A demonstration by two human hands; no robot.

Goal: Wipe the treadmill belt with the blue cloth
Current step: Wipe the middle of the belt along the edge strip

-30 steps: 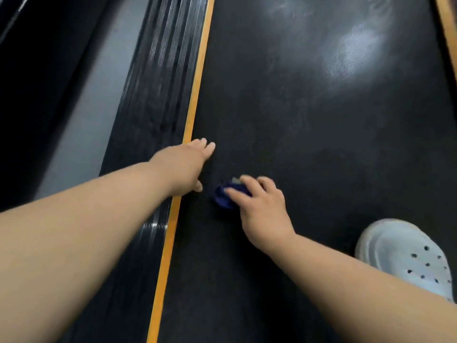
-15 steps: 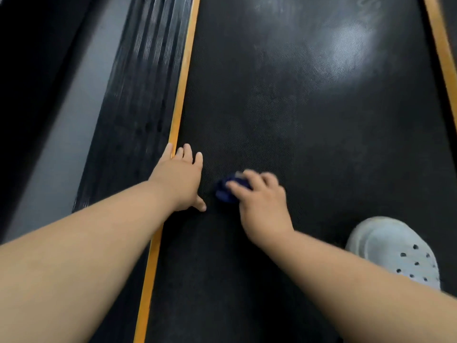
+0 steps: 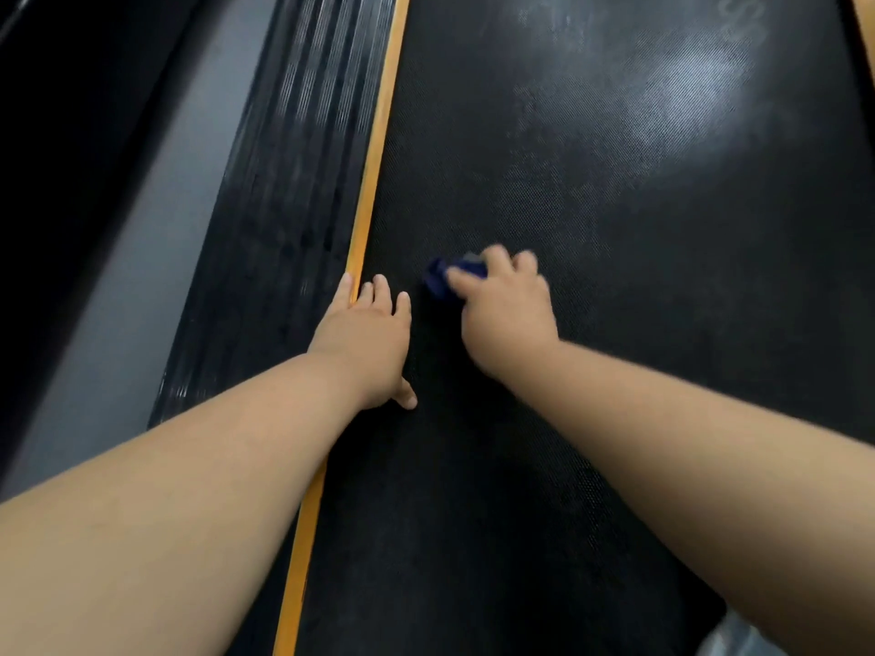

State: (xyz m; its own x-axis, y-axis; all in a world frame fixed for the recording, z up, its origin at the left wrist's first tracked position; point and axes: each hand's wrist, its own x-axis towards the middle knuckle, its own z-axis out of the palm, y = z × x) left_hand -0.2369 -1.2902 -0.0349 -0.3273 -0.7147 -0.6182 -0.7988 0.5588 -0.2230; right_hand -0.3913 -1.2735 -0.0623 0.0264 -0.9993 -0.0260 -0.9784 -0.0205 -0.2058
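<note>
The black textured treadmill belt (image 3: 639,229) fills most of the view. My right hand (image 3: 506,314) presses a small bunched blue cloth (image 3: 442,277) against the belt near its left side; only the cloth's left part shows past my fingers. My left hand (image 3: 367,343) lies flat, fingers spread, palm down on the belt's left edge, its outer fingers over the orange stripe (image 3: 374,149). The two hands are a short gap apart.
Left of the orange stripe runs the ribbed black side rail (image 3: 293,182), then a grey strip of floor (image 3: 142,258). Another orange stripe (image 3: 864,11) shows at the top right. A pale shoe (image 3: 729,641) is just visible at the bottom right.
My right hand has slid the blue cloth forward along the belt. My left hand has moved a little forward beside it. The view has shifted, so the pale shoe has dropped to the frame's bottom edge.
</note>
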